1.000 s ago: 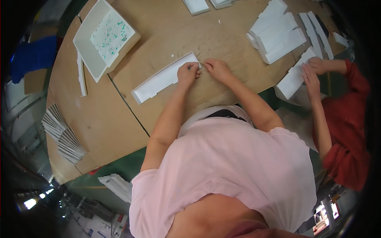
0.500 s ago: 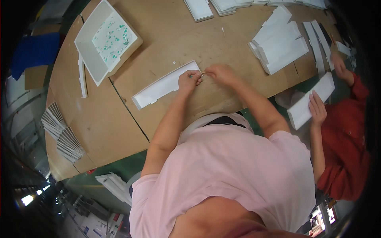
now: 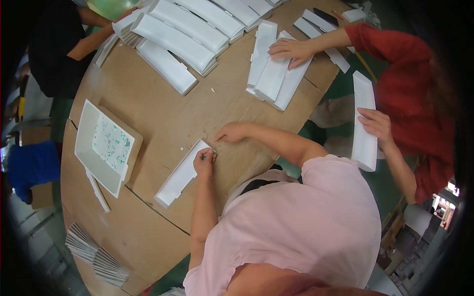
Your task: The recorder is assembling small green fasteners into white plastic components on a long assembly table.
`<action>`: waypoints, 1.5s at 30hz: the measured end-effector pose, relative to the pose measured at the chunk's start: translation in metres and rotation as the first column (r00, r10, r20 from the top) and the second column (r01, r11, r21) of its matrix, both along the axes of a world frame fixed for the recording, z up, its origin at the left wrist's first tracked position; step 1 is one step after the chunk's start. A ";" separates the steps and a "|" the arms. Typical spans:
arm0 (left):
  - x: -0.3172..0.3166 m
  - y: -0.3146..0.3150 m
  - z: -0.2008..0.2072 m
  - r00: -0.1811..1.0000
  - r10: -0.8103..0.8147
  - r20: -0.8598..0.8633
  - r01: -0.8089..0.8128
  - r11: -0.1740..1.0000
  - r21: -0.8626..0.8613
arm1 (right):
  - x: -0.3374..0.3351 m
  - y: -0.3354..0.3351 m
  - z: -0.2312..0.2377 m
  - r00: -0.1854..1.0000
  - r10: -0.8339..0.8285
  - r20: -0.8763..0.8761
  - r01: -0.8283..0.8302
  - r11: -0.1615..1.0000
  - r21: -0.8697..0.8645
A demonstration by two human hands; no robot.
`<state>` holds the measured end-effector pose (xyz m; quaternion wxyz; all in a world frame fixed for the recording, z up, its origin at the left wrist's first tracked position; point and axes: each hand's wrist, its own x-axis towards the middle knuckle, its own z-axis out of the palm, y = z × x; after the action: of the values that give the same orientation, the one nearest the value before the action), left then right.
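A long, shallow white box part (image 3: 178, 178) lies slanted on the brown table. My left hand (image 3: 204, 162) is at its upper end, fingers pinched together. A tiny green bit shows among those fingers, its kind too small to tell. Just beyond that end, my right hand (image 3: 232, 132) is low over the table, apart from the box part. Its fingertips are drawn together and point down; whatever is between them, if anything, is hidden.
A pale bin (image 3: 135, 157) of small green and white pieces stands left. Stacked white box parts (image 3: 173, 47) lie far back, fanned strips (image 3: 96, 256) near left. At right, a co-worker in red handles white boxes (image 3: 365, 121); another person in black is at far left.
The view has turned, showing more of the far table. My right hand has come away from my left hand and the box part's end. The co-worker's one hand now rests on stacked boxes.
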<state>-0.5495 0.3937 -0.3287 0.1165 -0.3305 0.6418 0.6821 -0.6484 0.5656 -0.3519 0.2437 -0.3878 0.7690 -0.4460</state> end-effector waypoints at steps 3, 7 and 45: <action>0.001 0.000 -0.002 0.999 -0.009 -0.034 0.011 0.999 0.049 | -0.008 0.027 0.003 0.943 -0.254 0.216 0.289 0.946 -0.150; -0.004 -0.004 0.005 0.994 0.059 -0.087 -0.051 0.994 0.096 | -0.007 0.069 0.108 0.159 0.074 0.985 0.946 0.275 -0.173; 0.183 -0.073 0.022 0.837 0.545 0.051 -0.486 0.695 0.530 | -0.096 -0.126 0.054 0.882 -0.408 -0.236 0.464 0.843 0.273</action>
<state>-0.3664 0.3211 -0.3068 -0.0299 -0.4147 0.3185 0.8519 -0.7444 0.4396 -0.2975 0.1294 -0.1936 0.9169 -0.3241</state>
